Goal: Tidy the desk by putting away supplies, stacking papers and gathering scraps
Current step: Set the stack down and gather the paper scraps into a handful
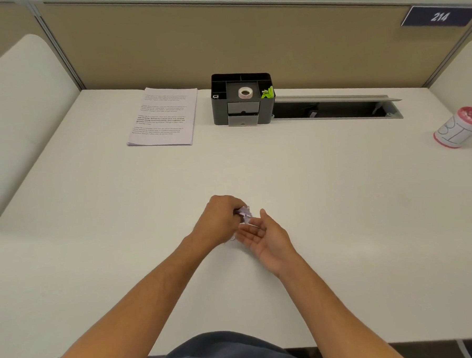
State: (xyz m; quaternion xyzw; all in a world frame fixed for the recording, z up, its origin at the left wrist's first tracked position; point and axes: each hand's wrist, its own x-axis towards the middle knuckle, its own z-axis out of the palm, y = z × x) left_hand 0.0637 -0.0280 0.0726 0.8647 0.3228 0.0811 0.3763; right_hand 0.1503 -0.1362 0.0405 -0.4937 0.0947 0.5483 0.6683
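Left hand grip clamped on paper scraps (knuckles up); right hand cupped apart, palm up.

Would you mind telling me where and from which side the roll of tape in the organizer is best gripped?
Probably from straight above: the roll of tape lies flat, hole up, in the top tray of the black organizer, whose walls block the sides. Pinch its ring, one finger in the hole, thumb on the outer rim.

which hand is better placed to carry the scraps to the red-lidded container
Probably the left: the left hand already grips the paper scraps, though the container stands far right. The right hand lies open, palm up, beside them, holding nothing.
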